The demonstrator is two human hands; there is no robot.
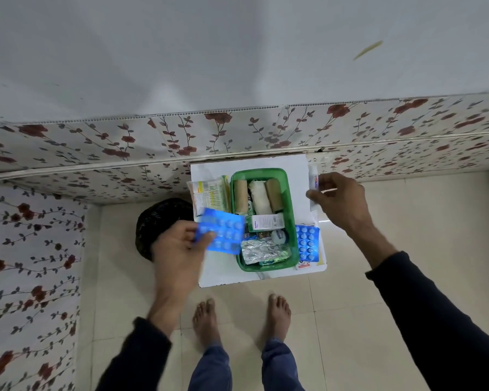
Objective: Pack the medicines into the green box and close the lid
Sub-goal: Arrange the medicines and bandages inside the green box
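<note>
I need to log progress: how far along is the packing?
Partly done. The green box already holds bandage rolls, a small carton and a foil strip. The left hand holds a blue blister pack; the right hand grips a white tube. Another blue strip and packets remain outside. No lid is visible.

I take this for a room in a home rather than any workplace: I stand barefoot, my feet on pale cream floor tiles, in a corner where the lower wall is clad in panels printed with red flowers on dark vines, under plain grey-white paint. In front of me a small white table pushed against that wall carries household medical supplies, namely a green box holding bandage rolls and small cartons. A black-lined bin sits on the floor just beside the table.
</note>
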